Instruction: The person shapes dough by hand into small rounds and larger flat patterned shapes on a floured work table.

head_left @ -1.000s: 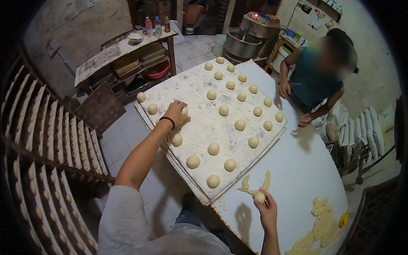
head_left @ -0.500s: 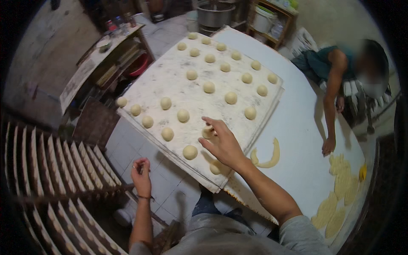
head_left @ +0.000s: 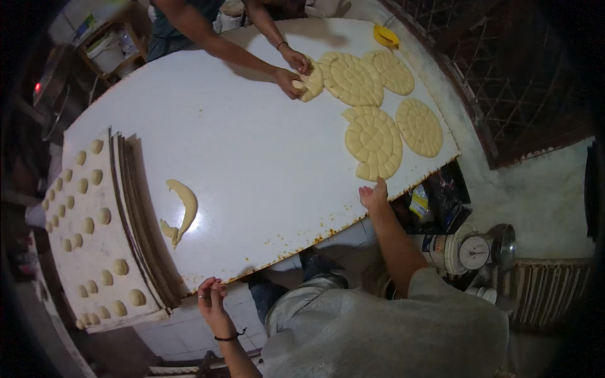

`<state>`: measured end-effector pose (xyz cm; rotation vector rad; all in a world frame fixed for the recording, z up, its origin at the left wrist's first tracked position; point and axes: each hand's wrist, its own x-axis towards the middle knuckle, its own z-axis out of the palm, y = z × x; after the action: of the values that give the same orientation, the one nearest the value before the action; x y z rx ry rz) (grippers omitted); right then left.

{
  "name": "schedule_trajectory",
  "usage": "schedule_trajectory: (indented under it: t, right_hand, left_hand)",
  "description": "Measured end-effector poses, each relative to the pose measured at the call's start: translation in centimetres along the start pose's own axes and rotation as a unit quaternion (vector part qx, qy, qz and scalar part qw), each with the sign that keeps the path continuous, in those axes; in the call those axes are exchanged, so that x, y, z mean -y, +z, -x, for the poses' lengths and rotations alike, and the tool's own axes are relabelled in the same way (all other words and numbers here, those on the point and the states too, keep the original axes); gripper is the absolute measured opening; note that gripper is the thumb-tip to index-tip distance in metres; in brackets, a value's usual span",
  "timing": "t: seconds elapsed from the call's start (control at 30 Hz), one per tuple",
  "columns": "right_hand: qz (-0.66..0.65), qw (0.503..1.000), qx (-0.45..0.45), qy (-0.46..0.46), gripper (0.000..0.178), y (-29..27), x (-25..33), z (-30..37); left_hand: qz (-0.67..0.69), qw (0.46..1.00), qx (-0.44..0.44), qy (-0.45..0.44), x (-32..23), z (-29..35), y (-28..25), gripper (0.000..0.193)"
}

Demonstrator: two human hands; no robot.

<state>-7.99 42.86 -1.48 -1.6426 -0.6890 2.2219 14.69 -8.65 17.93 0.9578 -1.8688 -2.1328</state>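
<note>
My right hand reaches to the lower tip of a flat dough round cut into small pieces. Its fingers are apart, at the dough's edge, and nothing shows in its grasp. My left hand hovers by the table's front edge with fingers loosely bent and no object visible in it. Beside the first round lies another cut dough round, with a larger one farther back. A curved dough strip rests on the white table, left of centre.
Across the table, another person's hands work on a cut dough piece. A yellow tool sits at the far right edge. Stacked boards carrying dough balls stand at left. A dial scale is at right.
My view has swung right, from the board of dough balls to the cut rounds. My right hand has left the balls and is now at a dough round. My left hand stays loosely bent.
</note>
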Motion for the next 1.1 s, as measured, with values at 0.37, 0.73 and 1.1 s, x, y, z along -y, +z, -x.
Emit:
schedule_trajectory:
  t: [0.37, 0.73, 1.1]
  right_hand:
    - [0.115, 0.98, 0.16, -0.014, 0.035, 2.9, -7.1, 0.6]
    - [0.586, 0.537, 0.449, -0.408, 0.041, -0.3, -0.3, 9.3]
    - [0.69, 0.152, 0.501, -0.5, 0.056, -1.8, -0.1, 8.1]
  left_hand:
    - [-0.067, 0.971, 0.203, -0.104, 3.3, 3.8, 20.8, 0.028]
    - [-0.429, 0.857, 0.112, 0.262, 11.4, -9.9, 14.3, 0.033]
    - [-0.455, 0.736, 0.329, 0.378, 14.0, -12.0, 10.8, 0.032]
